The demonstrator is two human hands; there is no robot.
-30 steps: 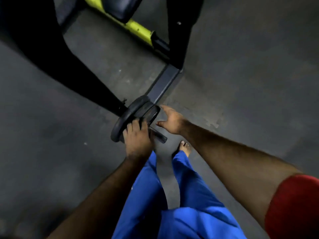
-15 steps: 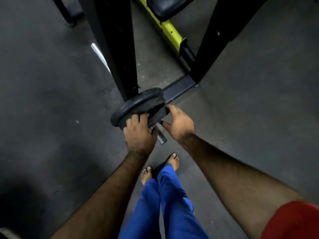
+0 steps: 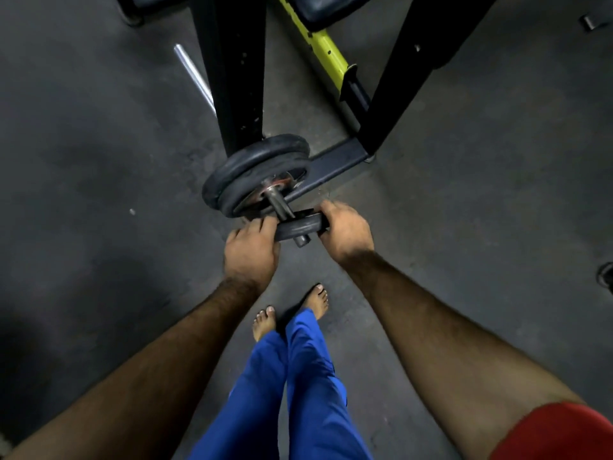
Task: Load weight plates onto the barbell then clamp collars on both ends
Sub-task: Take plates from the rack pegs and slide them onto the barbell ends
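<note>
The barbell's steel sleeve (image 3: 277,199) points toward me from the rack. Two black weight plates (image 3: 255,174) sit on it, pushed in against the upright. A smaller black plate (image 3: 298,225) hangs at the sleeve's outer end, and the sleeve tip (image 3: 302,240) pokes through its hole. My left hand (image 3: 252,250) grips this small plate's left edge. Its right edge is gripped by my right hand (image 3: 345,230), fingers curled over the rim. No collar is in sight.
Black rack uprights (image 3: 235,71) and a dark base beam (image 3: 335,162) stand behind the plates. A yellow bench frame (image 3: 323,54) runs back to a black pad. A chrome bar (image 3: 195,78) lies on the grey floor at left. My bare feet (image 3: 265,322) are below.
Both hands have drawn back toward me along the sleeve. They now hold a small plate at the sleeve's tip, apart from the two inner plates. The view has lifted.
</note>
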